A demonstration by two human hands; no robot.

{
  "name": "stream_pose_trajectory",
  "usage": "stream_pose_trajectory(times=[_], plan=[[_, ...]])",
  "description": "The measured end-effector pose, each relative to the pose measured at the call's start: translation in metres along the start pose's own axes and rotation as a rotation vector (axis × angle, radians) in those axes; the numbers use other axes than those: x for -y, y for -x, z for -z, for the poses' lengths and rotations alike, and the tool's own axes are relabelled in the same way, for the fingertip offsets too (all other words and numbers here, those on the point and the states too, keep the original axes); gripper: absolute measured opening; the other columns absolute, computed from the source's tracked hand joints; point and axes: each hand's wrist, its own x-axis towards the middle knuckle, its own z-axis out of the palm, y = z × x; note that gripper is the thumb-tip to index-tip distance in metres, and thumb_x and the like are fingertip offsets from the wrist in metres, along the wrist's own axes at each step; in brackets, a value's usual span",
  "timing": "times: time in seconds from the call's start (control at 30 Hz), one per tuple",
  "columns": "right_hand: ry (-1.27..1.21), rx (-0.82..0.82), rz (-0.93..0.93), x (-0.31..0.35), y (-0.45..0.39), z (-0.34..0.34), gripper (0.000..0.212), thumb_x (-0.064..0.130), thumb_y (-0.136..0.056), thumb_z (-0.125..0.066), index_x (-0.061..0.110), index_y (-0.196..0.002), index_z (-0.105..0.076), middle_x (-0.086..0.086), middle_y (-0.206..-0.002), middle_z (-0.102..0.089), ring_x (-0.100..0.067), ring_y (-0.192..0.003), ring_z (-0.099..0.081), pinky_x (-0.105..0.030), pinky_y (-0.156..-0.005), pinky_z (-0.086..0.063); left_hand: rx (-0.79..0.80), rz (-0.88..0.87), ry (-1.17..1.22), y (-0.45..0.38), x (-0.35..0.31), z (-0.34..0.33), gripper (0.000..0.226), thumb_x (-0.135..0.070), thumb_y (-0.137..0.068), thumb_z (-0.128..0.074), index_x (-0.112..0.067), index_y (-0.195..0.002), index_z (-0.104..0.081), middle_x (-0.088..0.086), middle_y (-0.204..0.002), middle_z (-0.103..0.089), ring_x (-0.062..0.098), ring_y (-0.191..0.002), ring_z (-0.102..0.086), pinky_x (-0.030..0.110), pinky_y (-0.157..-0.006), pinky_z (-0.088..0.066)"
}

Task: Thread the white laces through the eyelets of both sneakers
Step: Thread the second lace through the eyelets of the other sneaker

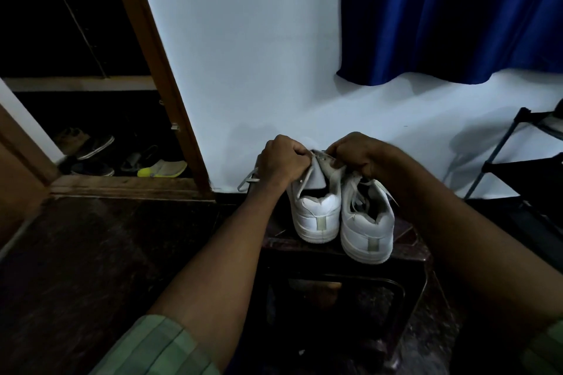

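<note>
Lacing is underway: left hand (281, 161) and right hand (355, 151) pinch the left sneaker's (316, 210) lace (306, 175); beside it, the right sneaker (367, 222) looks unfinished.

Ahead of you a pale wall (243, 55) fills the middle of the view, with a deep blue curtain (451, 15) hanging at your upper right, its wavy hem ending well above the floor. To your left stands a brown wooden door frame (152, 70), opening onto a dark space where several pairs of footwear (100, 155) lie, among them a yellow-green sandal (163, 169) just inside the threshold. Your worktop is a dark stool (420, 256) set on dark, mottled flooring (91, 253). At your far right a black metal rack (518, 146) stands near the wall
</note>
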Motion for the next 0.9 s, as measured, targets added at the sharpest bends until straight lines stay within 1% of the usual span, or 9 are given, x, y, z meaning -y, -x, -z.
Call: stream_pose_trajectory(times=[0.1,0.3,0.37,0.47,0.53,0.67,0.73,0.77,0.9], plan=[[0.124,0.035,0.034,0.004,0.004,0.001,0.036,-0.001,-0.09,-0.06,-0.004,-0.125,-0.068,-0.023,-0.12,-0.071,-0.02,-0.084,-0.058,-0.028,-0.073,-0.044,-0.008,-0.002,-0.008,0.0,-0.001,-0.001,0.012,-0.034,-0.077,-0.072,-0.036,-0.085,-0.082,-0.008,-0.091,-0.079,0.02,-0.097,-0.073,0.035,-0.085,-0.061],[0.115,0.005,0.043,-0.001,0.004,0.0,0.032,-0.006,-0.09,-0.057,-0.007,-0.12,-0.07,-0.016,-0.089,-0.06,-0.019,-0.058,-0.051,-0.015,-0.042,-0.039,0.052,-0.081,-0.03,0.0,0.0,0.002,0.02,-0.041,-0.073,-0.068,-0.041,-0.089,-0.081,-0.01,-0.09,-0.079,0.018,-0.094,-0.074,0.035,-0.081,-0.062],[0.065,-0.014,0.046,-0.001,0.004,-0.001,0.033,-0.007,-0.089,-0.056,-0.007,-0.118,-0.07,-0.019,-0.092,-0.063,-0.021,-0.068,-0.055,-0.022,-0.057,-0.045,0.058,-0.095,-0.041,-0.001,0.001,0.002,0.023,-0.043,-0.069,-0.065,-0.044,-0.088,-0.079,-0.012,-0.089,-0.078,0.017,-0.091,-0.074,0.036,-0.08,-0.062],[0.056,-0.001,0.063,-0.001,0.004,-0.001,0.032,-0.006,-0.089,-0.057,-0.007,-0.118,-0.07,-0.029,-0.115,-0.069,-0.022,-0.082,-0.057,-0.03,-0.073,-0.045,0.062,-0.14,-0.031,-0.001,0.004,0.001,0.025,-0.044,-0.069,-0.066,-0.052,-0.09,-0.075,-0.014,-0.087,-0.078,0.014,-0.088,-0.074,0.036,-0.078,-0.062],[0.002,0.002,0.058,-0.001,0.004,-0.001,0.032,-0.006,-0.088,-0.057,-0.01,-0.118,-0.068,-0.03,-0.108,-0.069,-0.023,-0.079,-0.057,-0.031,-0.071,-0.046,0.066,-0.161,-0.012,-0.002,0.007,0.0,0.028,-0.044,-0.069,-0.066,-0.059,-0.092,-0.07,-0.017,-0.088,-0.078,0.011,-0.088,-0.074,0.036,-0.079,-0.062],[-0.116,-0.034,0.004,-0.005,-0.001,-0.002,0.029,0.001,-0.084,-0.061,-0.009,-0.11,-0.07,-0.015,-0.081,-0.057,-0.019,-0.056,-0.048,-0.023,-0.05,-0.039,0.008,-0.113,-0.056,-0.001,0.001,-0.001,0.022,-0.035,-0.074,-0.069,-0.041,-0.092,-0.081,-0.013,-0.094,-0.079,0.015,-0.094,-0.073,0.034,-0.082,-0.061],[-0.25,-0.045,-0.021,-0.006,-0.001,-0.004,0.011,0.008,-0.091,-0.064,-0.001,-0.086,-0.069,-0.015,-0.075,-0.055,-0.022,-0.056,-0.049,-0.027,-0.055,-0.041,-0.007,-0.132,-0.082,-0.001,-0.001,-0.004,0.022,-0.027,-0.078,-0.07,-0.038,-0.094,-0.082,-0.011,-0.095,-0.079,0.017,-0.094,-0.073,0.029,-0.079,-0.059],[-0.298,-0.055,-0.035,-0.006,-0.001,-0.005,0.017,0.012,-0.095,-0.064,0.005,-0.08,-0.064,-0.015,-0.075,-0.055,-0.022,-0.058,-0.052,-0.029,-0.059,-0.044,-0.008,-0.14,-0.086,0.0,-0.002,-0.005,0.022,-0.026,-0.079,-0.071,-0.037,-0.094,-0.083,-0.01,-0.094,-0.079,0.018,-0.094,-0.073,0.027,-0.076,-0.057],[-0.268,-0.176,0.047,-0.009,-0.007,-0.014,0.011,0.004,-0.083,-0.07,-0.001,-0.075,-0.064,-0.015,-0.069,-0.058,-0.022,-0.059,-0.057,-0.032,-0.056,-0.047,-0.006,-0.138,-0.048,-0.002,0.001,-0.008,0.014,-0.033,-0.083,-0.076,-0.038,-0.093,-0.083,-0.01,-0.093,-0.079,0.016,-0.093,-0.073,0.027,-0.075,-0.058]])
